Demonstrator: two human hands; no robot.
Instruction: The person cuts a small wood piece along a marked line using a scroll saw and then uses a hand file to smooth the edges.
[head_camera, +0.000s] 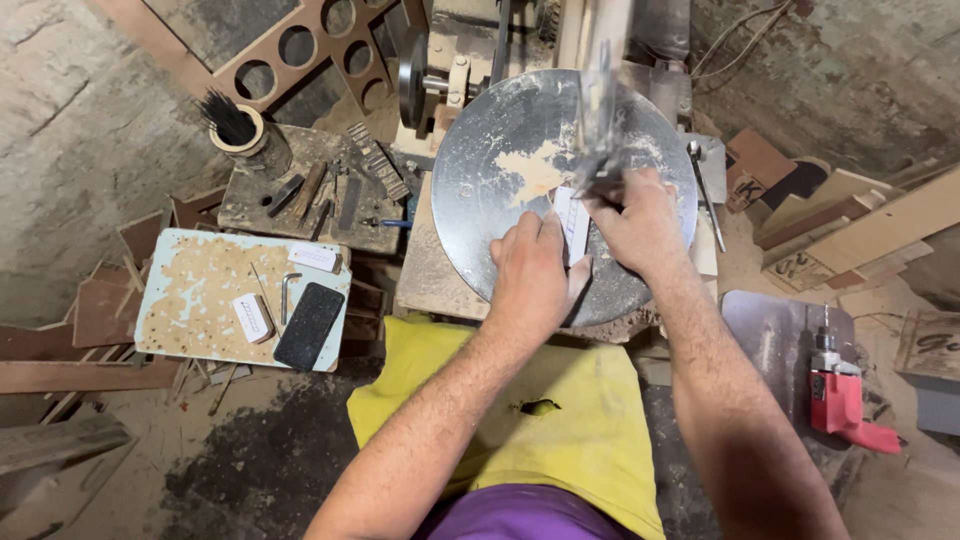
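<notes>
Small white workpiece (573, 222) lies on the round metal saw table (480, 170), a little right of centre, just at 6 o'clock from the blurred vertical blade (600, 110). Long axis runs roughly 12 to 6.

Left hand (532, 275) lies flat at the piece's 7 o'clock, fingers extended, tips pressing its near left edge.

Right hand (640, 225) sits at its 3 o'clock, fingers curled, pinching the far end. It is the hand nearer the blade.

Sawdust patch (535, 172) at 10 o'clock.
</notes>
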